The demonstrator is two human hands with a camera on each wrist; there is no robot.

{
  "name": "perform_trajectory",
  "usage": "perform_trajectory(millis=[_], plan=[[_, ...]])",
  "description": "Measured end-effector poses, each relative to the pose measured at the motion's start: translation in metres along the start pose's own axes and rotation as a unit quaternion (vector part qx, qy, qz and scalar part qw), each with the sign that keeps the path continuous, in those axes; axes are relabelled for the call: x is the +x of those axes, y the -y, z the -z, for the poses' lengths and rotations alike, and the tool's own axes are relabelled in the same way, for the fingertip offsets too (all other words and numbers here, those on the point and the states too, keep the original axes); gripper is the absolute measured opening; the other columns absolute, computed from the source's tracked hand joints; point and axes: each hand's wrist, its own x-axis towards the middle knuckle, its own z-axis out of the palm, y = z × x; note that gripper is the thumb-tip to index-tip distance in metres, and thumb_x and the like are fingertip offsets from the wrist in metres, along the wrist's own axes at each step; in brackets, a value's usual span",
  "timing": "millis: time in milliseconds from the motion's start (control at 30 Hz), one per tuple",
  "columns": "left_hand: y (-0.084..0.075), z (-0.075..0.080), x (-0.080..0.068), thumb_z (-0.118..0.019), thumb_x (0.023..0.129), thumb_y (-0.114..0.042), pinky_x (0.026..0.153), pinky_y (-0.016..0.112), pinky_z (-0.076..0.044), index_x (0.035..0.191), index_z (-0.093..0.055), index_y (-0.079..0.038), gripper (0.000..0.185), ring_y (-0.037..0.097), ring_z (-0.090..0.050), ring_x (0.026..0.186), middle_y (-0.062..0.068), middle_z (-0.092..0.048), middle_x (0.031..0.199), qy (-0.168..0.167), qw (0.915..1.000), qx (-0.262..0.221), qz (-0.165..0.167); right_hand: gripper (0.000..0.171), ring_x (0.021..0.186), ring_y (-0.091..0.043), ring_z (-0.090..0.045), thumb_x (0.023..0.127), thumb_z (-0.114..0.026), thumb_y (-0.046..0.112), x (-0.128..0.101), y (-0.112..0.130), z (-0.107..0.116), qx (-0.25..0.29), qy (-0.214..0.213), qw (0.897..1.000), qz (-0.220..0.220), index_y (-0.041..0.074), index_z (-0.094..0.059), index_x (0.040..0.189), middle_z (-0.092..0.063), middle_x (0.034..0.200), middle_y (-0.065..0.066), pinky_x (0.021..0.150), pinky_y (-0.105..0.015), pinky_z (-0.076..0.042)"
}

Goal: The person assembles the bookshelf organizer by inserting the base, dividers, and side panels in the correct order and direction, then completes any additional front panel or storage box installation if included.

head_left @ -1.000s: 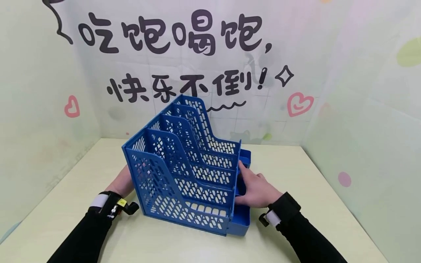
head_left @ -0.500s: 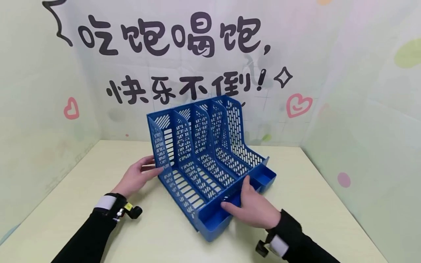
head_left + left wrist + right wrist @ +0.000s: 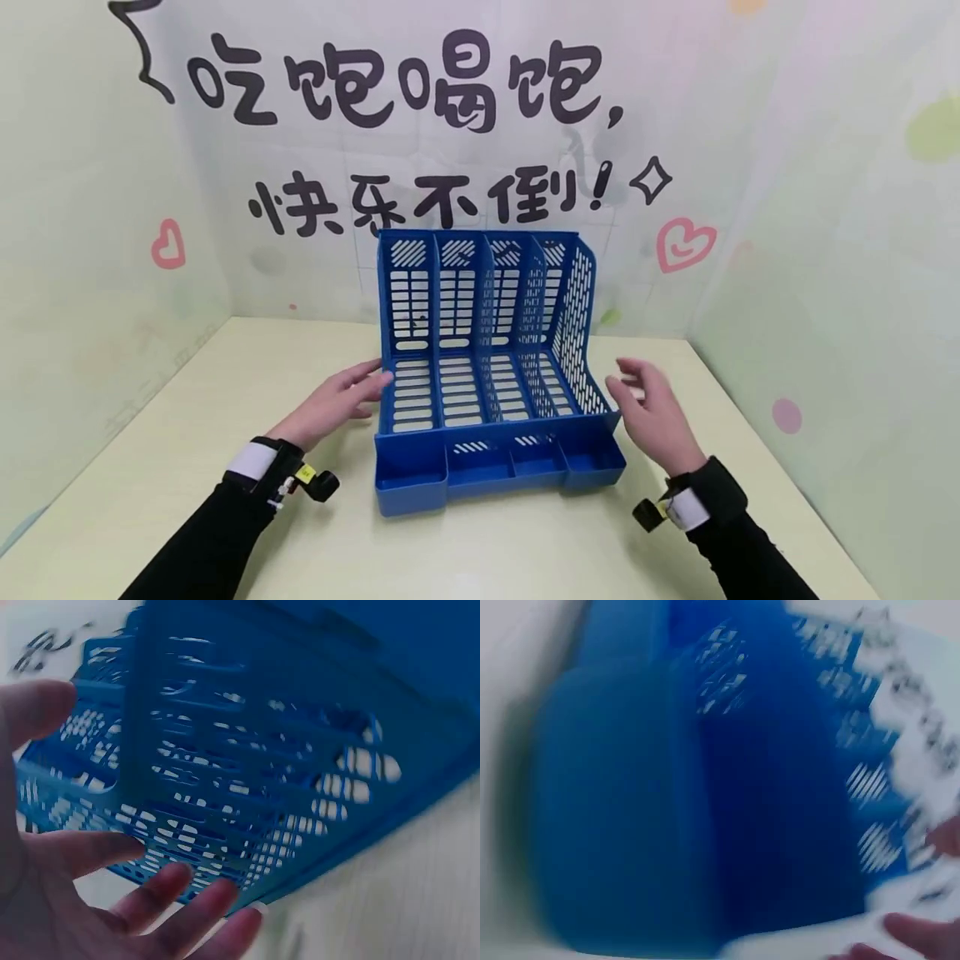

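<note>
A blue perforated file rack (image 3: pixel 480 358) with several upright slots and a low front tray stands on the cream table (image 3: pixel 187 433), its open front facing me. My left hand (image 3: pixel 341 404) lies beside the rack's left wall, fingers straight, fingertips at the wall. My right hand (image 3: pixel 648 408) hovers just right of the rack's right wall, fingers relaxed, holding nothing. The left wrist view shows the rack's (image 3: pixel 247 757) mesh wall close by and my spread left hand (image 3: pixel 112 900). The right wrist view is blurred: the rack (image 3: pixel 705 802) fills it, with fingertips (image 3: pixel 922 930) at the lower right.
Pale printed walls (image 3: pixel 90 208) with black lettering and pink hearts close the table in at the back and both sides. Bare tabletop lies in front of the rack and at both sides of it.
The rack has been turned from side-on to face me squarely. My right hand has let go of the front tray and moved off to the right. My left hand stays at the left wall.
</note>
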Motion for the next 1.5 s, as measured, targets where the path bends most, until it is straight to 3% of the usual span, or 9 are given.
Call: perform_trajectory(millis=[100,200,433,567,700,867,1100,1367,1500], plan=[[-0.003,-0.006,-0.004,-0.049,0.114,-0.057,0.121,0.062,-0.049,0.177,-0.016,-0.008,0.085,0.049,-0.048,0.155,0.026,-0.041,0.173,0.026,0.9993,0.026,0.005,0.061,0.153,-0.044,-0.049,0.121,-0.037,0.038,0.0,-0.025,-0.001,0.072,0.091,0.99,-0.073,-0.003,-0.037,0.167,-0.046,0.168,-0.028,0.118,-0.048,-0.048],[-0.002,-0.011,-0.006,-0.052,0.114,-0.051,0.128,0.07,-0.035,0.178,-0.008,-0.015,0.086,0.051,-0.033,0.163,0.022,-0.025,0.181,0.047,0.9988,0.006,-0.009,0.06,0.153,-0.044,-0.048,0.121,-0.037,0.038,0.003,-0.035,-0.006,0.123,0.13,0.979,-0.103,-0.001,-0.037,0.168,-0.047,0.167,-0.027,0.118,-0.046,-0.048],[0.006,-0.02,-0.003,-0.054,0.115,-0.046,0.129,0.079,-0.018,0.179,0.002,-0.025,0.087,0.054,-0.01,0.169,0.015,-0.004,0.186,0.036,0.9983,-0.021,-0.04,0.06,0.148,-0.038,-0.048,0.118,-0.049,0.035,0.003,-0.037,-0.012,0.118,0.122,0.977,-0.127,0.004,-0.035,0.168,-0.049,0.165,-0.025,0.116,-0.045,-0.044],[0.008,-0.023,-0.001,-0.053,0.116,-0.042,0.13,0.079,-0.015,0.178,0.007,-0.027,0.087,0.053,-0.008,0.169,0.017,-0.007,0.186,0.054,0.9963,-0.031,-0.059,0.065,0.155,-0.037,-0.038,0.118,-0.048,0.04,0.002,-0.04,-0.013,0.153,0.137,0.969,-0.139,0.003,-0.033,0.169,-0.044,0.17,-0.024,0.121,-0.048,-0.037],[0.01,-0.023,-0.001,-0.053,0.116,-0.042,0.13,0.079,-0.015,0.177,0.01,-0.033,0.088,0.052,-0.008,0.17,0.015,-0.007,0.186,0.069,0.9951,-0.037,-0.06,0.067,0.156,-0.035,-0.033,0.118,-0.049,0.04,0.004,-0.044,-0.011,0.178,0.153,0.962,-0.143,0.001,-0.032,0.169,-0.04,0.172,-0.023,0.117,-0.042,-0.036],[0.009,-0.024,0.0,-0.053,0.116,-0.041,0.13,0.08,-0.015,0.176,0.007,-0.042,0.085,0.049,-0.008,0.17,0.011,-0.007,0.186,0.077,0.9942,-0.047,-0.059,0.067,0.148,-0.033,-0.039,0.117,-0.05,0.037,0.005,-0.046,-0.009,0.185,0.165,0.959,-0.14,0.0,-0.03,0.17,-0.039,0.171,-0.026,0.111,-0.036,-0.039],[0.013,-0.023,0.004,-0.054,0.116,-0.035,0.128,0.083,-0.006,0.173,0.008,-0.052,0.085,0.047,0.001,0.171,0.007,0.001,0.187,0.097,0.992,-0.048,-0.066,0.067,0.141,-0.033,-0.043,0.116,-0.054,0.034,0.005,-0.047,-0.007,0.181,0.175,0.958,-0.138,0.0,-0.03,0.17,-0.041,0.168,-0.027,0.106,-0.035,-0.04],[0.009,-0.02,0.007,-0.052,0.117,-0.029,0.129,0.082,-0.009,0.171,0.008,-0.056,0.086,0.048,-0.004,0.17,0.008,-0.002,0.186,0.114,0.9893,-0.047,-0.078,0.07,0.143,-0.035,-0.044,0.116,-0.054,0.036,0.009,-0.046,-0.001,0.175,0.183,0.958,-0.135,0.002,-0.028,0.171,-0.041,0.169,-0.027,0.108,-0.035,-0.042],[0.01,-0.013,0.0,-0.065,0.111,-0.038,0.127,0.08,-0.024,0.173,0.009,-0.051,0.098,0.053,-0.016,0.167,0.015,-0.011,0.185,0.105,0.9934,0.017,-0.043,0.079,0.142,-0.034,-0.053,0.114,-0.06,0.041,0.006,-0.053,0.001,0.149,0.198,0.959,-0.141,-0.001,-0.027,0.171,-0.044,0.168,-0.028,0.109,-0.034,-0.049]])
